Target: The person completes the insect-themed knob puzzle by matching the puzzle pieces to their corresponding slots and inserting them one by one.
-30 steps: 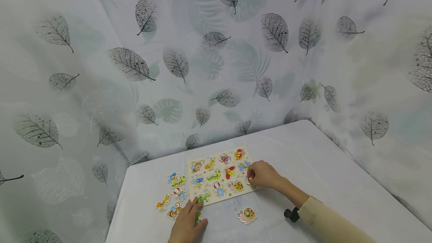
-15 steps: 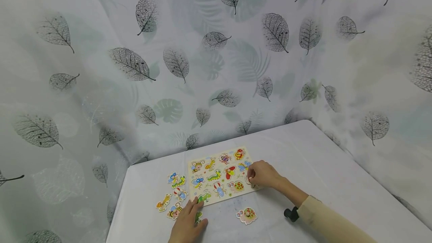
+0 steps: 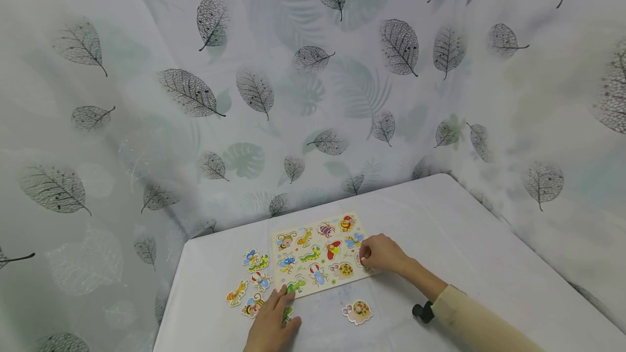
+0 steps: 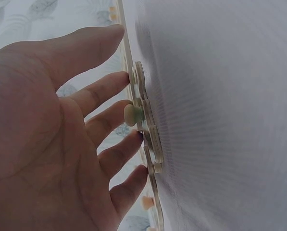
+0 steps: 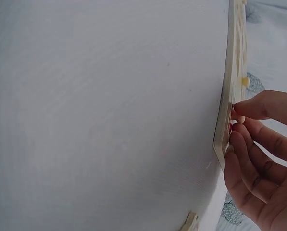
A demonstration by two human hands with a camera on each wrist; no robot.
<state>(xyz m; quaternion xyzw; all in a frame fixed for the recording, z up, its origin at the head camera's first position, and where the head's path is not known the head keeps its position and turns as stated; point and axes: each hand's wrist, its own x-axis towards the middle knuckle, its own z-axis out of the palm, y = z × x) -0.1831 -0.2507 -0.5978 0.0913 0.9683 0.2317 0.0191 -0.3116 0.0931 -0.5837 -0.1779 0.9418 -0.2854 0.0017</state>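
Observation:
A wooden insect puzzle board with colourful bug pictures lies on the table. At its lower right corner, my right hand pinches a small knobbed puzzle piece; the fingers hide most of it, and a red bit shows between them. My left hand spreads loosely over a green puzzle piece, its fingertips touching near the board's lower left corner. A greenish knob stands close to those fingers in the left wrist view. Below the board lies a snail puzzle piece.
Left of the board lie several loose pieces, among them a bee, an orange insect, a beetle and a caterpillar. A small black object is by the right sleeve. Leaf-printed curtains hang behind the white table.
Both hands stay in nearly the same places. My right fingers shift only very slightly at the board's corner; the loose pieces have not moved.

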